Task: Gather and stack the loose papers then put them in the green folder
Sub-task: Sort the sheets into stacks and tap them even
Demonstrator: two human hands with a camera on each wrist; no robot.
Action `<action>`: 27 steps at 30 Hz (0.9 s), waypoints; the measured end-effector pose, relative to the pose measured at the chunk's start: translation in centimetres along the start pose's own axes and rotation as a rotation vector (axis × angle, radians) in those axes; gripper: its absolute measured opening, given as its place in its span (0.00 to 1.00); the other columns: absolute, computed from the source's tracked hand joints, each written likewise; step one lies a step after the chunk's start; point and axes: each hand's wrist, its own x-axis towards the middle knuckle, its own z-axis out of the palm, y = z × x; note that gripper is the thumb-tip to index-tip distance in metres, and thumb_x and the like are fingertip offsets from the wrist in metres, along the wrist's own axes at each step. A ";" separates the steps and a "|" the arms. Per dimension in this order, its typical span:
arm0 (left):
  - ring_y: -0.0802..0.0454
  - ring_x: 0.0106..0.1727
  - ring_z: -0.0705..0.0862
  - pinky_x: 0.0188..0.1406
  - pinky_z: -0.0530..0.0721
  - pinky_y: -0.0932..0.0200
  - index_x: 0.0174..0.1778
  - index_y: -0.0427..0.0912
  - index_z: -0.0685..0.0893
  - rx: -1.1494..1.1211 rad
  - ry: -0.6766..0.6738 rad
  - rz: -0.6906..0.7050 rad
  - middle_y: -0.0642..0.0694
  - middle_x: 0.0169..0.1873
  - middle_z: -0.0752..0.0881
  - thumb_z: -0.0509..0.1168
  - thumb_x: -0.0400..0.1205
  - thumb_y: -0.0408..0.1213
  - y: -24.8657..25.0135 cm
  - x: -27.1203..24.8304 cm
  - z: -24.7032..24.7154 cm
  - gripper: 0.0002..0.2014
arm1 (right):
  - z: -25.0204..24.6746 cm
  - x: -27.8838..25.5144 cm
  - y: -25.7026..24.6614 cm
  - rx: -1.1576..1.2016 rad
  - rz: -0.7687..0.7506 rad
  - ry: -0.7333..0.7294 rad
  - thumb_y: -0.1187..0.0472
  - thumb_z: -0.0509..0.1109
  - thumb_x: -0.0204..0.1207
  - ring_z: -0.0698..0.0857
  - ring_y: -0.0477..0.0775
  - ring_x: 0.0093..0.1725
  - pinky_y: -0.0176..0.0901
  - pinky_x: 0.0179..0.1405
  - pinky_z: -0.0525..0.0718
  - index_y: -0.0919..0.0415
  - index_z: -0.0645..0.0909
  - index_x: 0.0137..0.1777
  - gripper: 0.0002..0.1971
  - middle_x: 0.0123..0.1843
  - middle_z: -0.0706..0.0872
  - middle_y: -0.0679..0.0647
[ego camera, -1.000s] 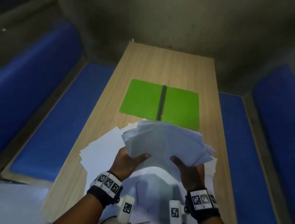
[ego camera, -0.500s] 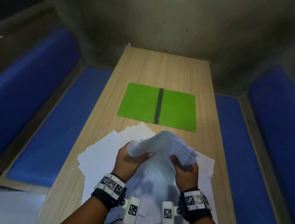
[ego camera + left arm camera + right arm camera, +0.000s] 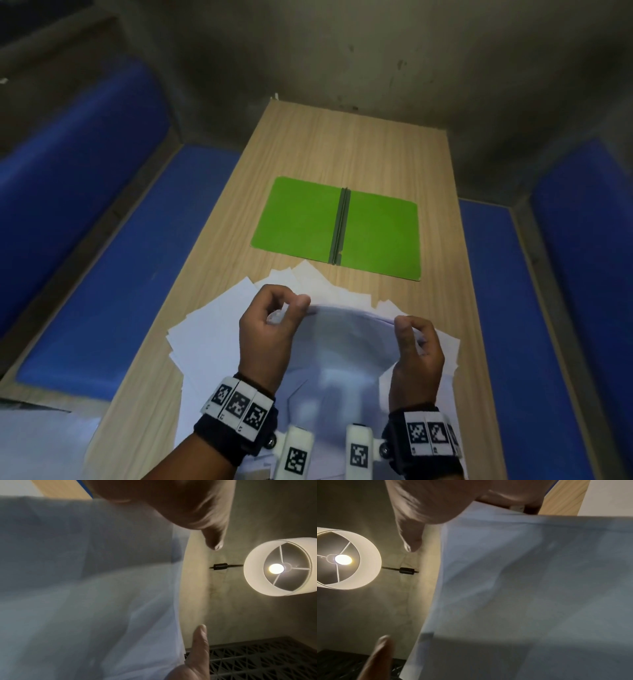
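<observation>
The left hand [image 3: 270,329] and right hand [image 3: 416,346] each curl their fingers round one side of a bunch of papers [image 3: 346,346], standing it on edge, likely to knock the sheets even. The green folder [image 3: 337,228] lies open and flat just past the bunch, ready for it. More loose sheets [image 3: 219,329] lie under and beside the bunch.

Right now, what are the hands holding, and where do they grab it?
A stack of papers, stood on edge: left hand and right hand each pinch a top corner.
</observation>
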 end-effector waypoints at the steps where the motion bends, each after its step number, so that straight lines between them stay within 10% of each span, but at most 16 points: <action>1: 0.63 0.35 0.81 0.41 0.76 0.69 0.36 0.36 0.80 0.024 0.046 -0.023 0.53 0.30 0.83 0.73 0.76 0.47 0.0 0.1 0.3 0.17 | 0.4 -0.2 0.0 -0.030 0.016 0.034 0.31 0.76 0.59 0.81 0.52 0.38 0.47 0.42 0.81 0.60 0.80 0.40 0.30 0.35 0.82 0.52; 5: 0.59 0.33 0.79 0.39 0.76 0.65 0.33 0.37 0.79 0.105 0.117 -0.080 0.46 0.29 0.82 0.70 0.83 0.36 -1.4 0.6 0.0 0.13 | 0.5 -0.1 0.0 -0.131 -0.022 0.101 0.36 0.72 0.66 0.78 0.48 0.33 0.50 0.37 0.80 0.57 0.78 0.36 0.22 0.30 0.80 0.47; 10: 0.50 0.47 0.86 0.52 0.80 0.56 0.48 0.40 0.82 -0.029 0.046 -0.069 0.46 0.40 0.89 0.63 0.85 0.49 -2.1 0.5 -1.4 0.14 | -0.2 0.4 -0.2 -0.132 -0.073 0.011 0.38 0.68 0.69 0.82 0.56 0.43 0.60 0.47 0.83 0.54 0.81 0.42 0.19 0.39 0.84 0.48; 12: 0.47 0.48 0.86 0.53 0.81 0.53 0.57 0.39 0.79 -0.167 -0.067 -0.057 0.41 0.43 0.86 0.70 0.75 0.59 -3.0 0.2 -2.0 0.27 | -0.4 0.5 0.3 -0.091 -0.077 -0.097 0.38 0.75 0.61 0.83 0.55 0.47 0.56 0.49 0.83 0.57 0.81 0.50 0.26 0.45 0.85 0.51; 15: 0.50 0.52 0.84 0.50 0.84 0.57 0.68 0.46 0.75 -0.095 -0.212 -0.074 0.40 0.52 0.84 0.80 0.58 0.45 -5.5 -0.1 -3.2 0.41 | -1.3 1.0 2.1 -0.155 -0.044 -0.203 0.46 0.82 0.48 0.86 0.44 0.50 0.45 0.51 0.85 0.58 0.79 0.55 0.34 0.49 0.87 0.48; 19: 0.66 0.56 0.85 0.51 0.82 0.70 0.67 0.48 0.77 0.082 -0.296 -0.234 0.50 0.58 0.86 0.87 0.52 0.47 -8.3 0.2 -3.8 0.46 | -2.1 0.8 3.4 -0.168 0.333 -0.282 0.29 0.84 0.25 0.86 0.46 0.52 0.51 0.63 0.81 0.51 0.76 0.55 0.54 0.55 0.82 0.48; 21: 0.69 0.55 0.86 0.49 0.81 0.73 0.63 0.47 0.82 0.195 -0.374 -0.275 0.54 0.54 0.89 0.87 0.57 0.52 -8.9 0.6 -3.7 0.39 | -1.8 0.8 3.3 -0.174 0.417 -0.295 0.38 0.89 0.36 0.82 0.50 0.54 0.48 0.62 0.80 0.56 0.73 0.63 0.53 0.57 0.78 0.44; 23: 0.68 0.50 0.90 0.45 0.84 0.70 0.54 0.49 0.88 0.171 -0.395 -0.319 0.56 0.46 0.94 0.86 0.63 0.39 -8.3 0.6 -3.2 0.24 | -1.2 1.1 2.9 -0.255 0.283 -0.292 0.59 0.88 0.56 0.84 0.46 0.48 0.47 0.54 0.81 0.57 0.81 0.61 0.32 0.50 0.85 0.44; 27: 0.56 0.47 0.92 0.43 0.88 0.61 0.51 0.43 0.90 0.060 -0.396 -0.337 0.49 0.45 0.95 0.83 0.68 0.27 -7.4 0.3 -2.7 0.18 | -1.5 2.1 2.5 -0.410 0.036 -0.314 0.67 0.84 0.62 0.87 0.33 0.42 0.38 0.43 0.86 0.33 0.88 0.41 0.23 0.42 0.91 0.32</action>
